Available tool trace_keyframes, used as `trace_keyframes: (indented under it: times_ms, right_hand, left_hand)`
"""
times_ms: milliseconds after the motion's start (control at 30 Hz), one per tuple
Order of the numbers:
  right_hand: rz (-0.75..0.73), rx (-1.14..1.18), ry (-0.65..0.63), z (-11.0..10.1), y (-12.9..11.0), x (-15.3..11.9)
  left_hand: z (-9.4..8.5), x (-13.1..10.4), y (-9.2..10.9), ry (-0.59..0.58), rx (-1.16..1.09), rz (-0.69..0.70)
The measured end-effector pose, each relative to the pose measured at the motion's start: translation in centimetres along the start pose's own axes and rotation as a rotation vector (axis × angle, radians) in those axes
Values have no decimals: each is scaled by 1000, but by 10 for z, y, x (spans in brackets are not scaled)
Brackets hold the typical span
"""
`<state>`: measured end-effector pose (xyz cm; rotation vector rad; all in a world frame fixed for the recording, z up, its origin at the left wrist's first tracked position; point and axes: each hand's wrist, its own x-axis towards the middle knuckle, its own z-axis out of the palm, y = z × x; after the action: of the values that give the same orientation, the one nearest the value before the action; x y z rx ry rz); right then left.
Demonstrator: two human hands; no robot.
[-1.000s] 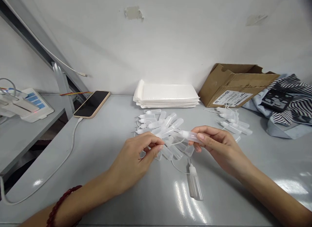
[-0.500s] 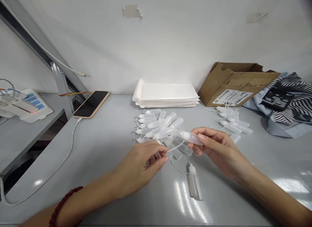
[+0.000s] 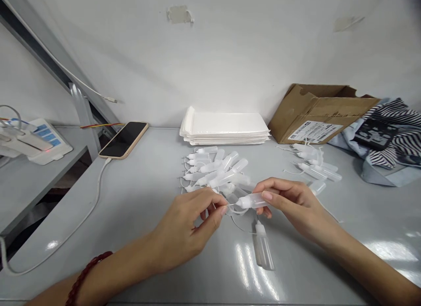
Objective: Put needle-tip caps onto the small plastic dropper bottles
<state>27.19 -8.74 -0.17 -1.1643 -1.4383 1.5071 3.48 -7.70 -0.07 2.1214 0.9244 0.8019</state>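
My right hand [image 3: 289, 205] grips a translucent needle-tip bottle [image 3: 251, 201] by its body, the needle pointing left. The fingertips of my left hand [image 3: 194, 222] are pinched at the end of that needle, where the bottle's thin white strap also curves; the tiny piece between them is too small to make out. Behind my hands lies a pile of similar bottles [image 3: 220, 168]. A single bottle [image 3: 264, 249] rests on the table in front of my hands, its needle pointing away from me. More bottles [image 3: 317, 165] lie in a group at the right.
A stack of white padded envelopes [image 3: 228, 126] sits by the wall. An open cardboard box [image 3: 315, 113] and striped cloth [image 3: 401, 135] are at the back right. At the left are a phone [image 3: 124, 140] on a white cable and a power strip [image 3: 24, 139].
The held bottle has tilted level and moved down and slightly left, bringing its needle to my left fingertips. My right hand has moved slightly down; my left hand has barely moved.
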Motion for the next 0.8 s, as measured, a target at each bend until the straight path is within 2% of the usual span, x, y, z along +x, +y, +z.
trace_keyframes:
  times_ms: [267, 500, 800]
  right_hand:
    - [-3, -1, 15, 0, 0, 0]
    - [23, -44, 22, 2, -4, 0]
    - [14, -89, 46, 6, -12, 0]
  left_hand:
    - [-4, -3, 4, 11, -36, -18]
    - [-3, -2, 4, -31, -44, -41]
    - [-2, -1, 3, -1, -3, -14]
